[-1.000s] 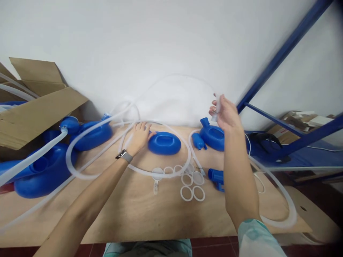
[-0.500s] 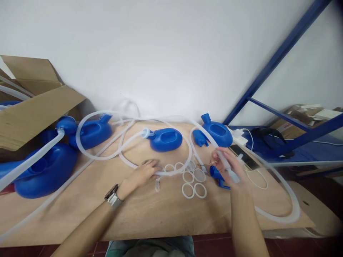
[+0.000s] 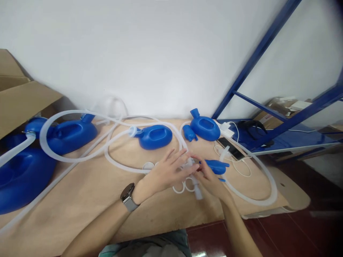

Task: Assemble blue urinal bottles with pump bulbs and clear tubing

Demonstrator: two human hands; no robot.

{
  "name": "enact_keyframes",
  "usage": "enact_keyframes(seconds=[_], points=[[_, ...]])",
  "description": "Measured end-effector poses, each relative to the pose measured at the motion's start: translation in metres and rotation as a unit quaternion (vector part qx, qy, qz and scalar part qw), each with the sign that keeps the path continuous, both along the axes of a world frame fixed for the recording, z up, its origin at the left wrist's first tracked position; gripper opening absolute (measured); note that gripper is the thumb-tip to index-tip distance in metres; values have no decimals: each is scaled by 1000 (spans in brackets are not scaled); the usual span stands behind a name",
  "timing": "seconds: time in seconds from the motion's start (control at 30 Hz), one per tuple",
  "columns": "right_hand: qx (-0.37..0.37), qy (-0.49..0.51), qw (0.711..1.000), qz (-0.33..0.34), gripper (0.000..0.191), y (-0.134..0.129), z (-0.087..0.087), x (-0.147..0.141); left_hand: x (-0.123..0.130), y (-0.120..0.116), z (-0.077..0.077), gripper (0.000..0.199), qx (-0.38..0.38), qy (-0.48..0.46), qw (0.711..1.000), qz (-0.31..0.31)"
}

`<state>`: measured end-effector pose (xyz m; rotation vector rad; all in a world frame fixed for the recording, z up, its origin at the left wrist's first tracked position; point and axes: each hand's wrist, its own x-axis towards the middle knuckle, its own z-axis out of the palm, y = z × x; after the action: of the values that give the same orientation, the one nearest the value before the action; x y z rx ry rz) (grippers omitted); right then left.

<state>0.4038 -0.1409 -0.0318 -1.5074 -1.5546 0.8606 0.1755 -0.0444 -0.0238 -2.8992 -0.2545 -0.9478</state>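
My left hand (image 3: pixel 167 171), a watch on its wrist, reaches over the white rings (image 3: pixel 178 187) with its fingers spread. Close beside it, my right hand (image 3: pixel 210 178) has its fingers bent near the clear tube end (image 3: pixel 197 191), which points toward the table's front edge. Whether the right fingers grip the tube is hidden by the left hand. A blue spouted part (image 3: pixel 217 166) lies just behind my right hand. Farther back is a blue bottle (image 3: pixel 157 136) with a white ring at its mouth (image 3: pixel 132 131).
More blue bottles stand at the left (image 3: pixel 71 135) and back right (image 3: pixel 205 127), with a small blue part (image 3: pixel 189 132). Long clear tubing (image 3: pixel 264 201) loops across the table. A phone (image 3: pixel 232 148), a cardboard box (image 3: pixel 26 103) and a blue metal frame (image 3: pixel 257 46) flank it.
My left hand has moved right and lifted off the tubing, its fingers spreading. My right hand has moved left to meet it, with the tube end. The view has shifted right.
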Motion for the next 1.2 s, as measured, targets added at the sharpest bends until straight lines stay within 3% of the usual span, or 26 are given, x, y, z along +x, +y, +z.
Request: enact_keyframes(seconds=[0.13,0.23,0.3,0.37,0.43,0.5,0.57,0.67,0.73,0.8,0.87,0.9,0.97,1.07,1.2], points=[[-4,-50,997,52,61,-7,5,-19,6,6,0,35,57,-15,995,-86],[-34,-71,993,87,53,-5,13,7,-7,8,-2,39,-27,-88,988,-126],[-28,-109,993,32,53,-1,13,34,-17,9,-1,34,-135,-138,971,-138],[-13,-219,974,-58,61,5,5,58,-28,12,4,34,-239,-188,944,-130],[-50,-347,932,-93,79,11,-8,74,-39,18,10,42,-311,-233,916,-101],[-103,-429,894,-76,84,16,-19,81,-53,26,18,46,-350,-264,896,-65],[-127,-464,875,-43,80,21,-23,82,-68,36,28,43,-394,-283,873,-34],[-119,-474,872,-32,69,26,-7,80,-91,52,43,40,-477,-318,819,-12],[-77,-438,893,-73,57,28,19,77,-105,61,54,40,-509,-283,813,0],[21,-345,928,-139,47,29,51,69,-116,67,65,42,-500,-191,844,24],[154,-192,954,-173,52,33,83,55,-120,68,74,43,-450,-102,885,66],[218,-110,955,-169,54,36,97,45,-120,68,78,44,-418,-75,901,89],[282,23,954,-99,56,47,118,22,-117,65,81,45,-365,-46,922,120],[322,106,941,0,62,70,130,-14,-112,61,80,43,-329,-62,932,139],[316,143,934,89,60,100,124,-52,-112,60,78,38,-260,-157,942,140]])
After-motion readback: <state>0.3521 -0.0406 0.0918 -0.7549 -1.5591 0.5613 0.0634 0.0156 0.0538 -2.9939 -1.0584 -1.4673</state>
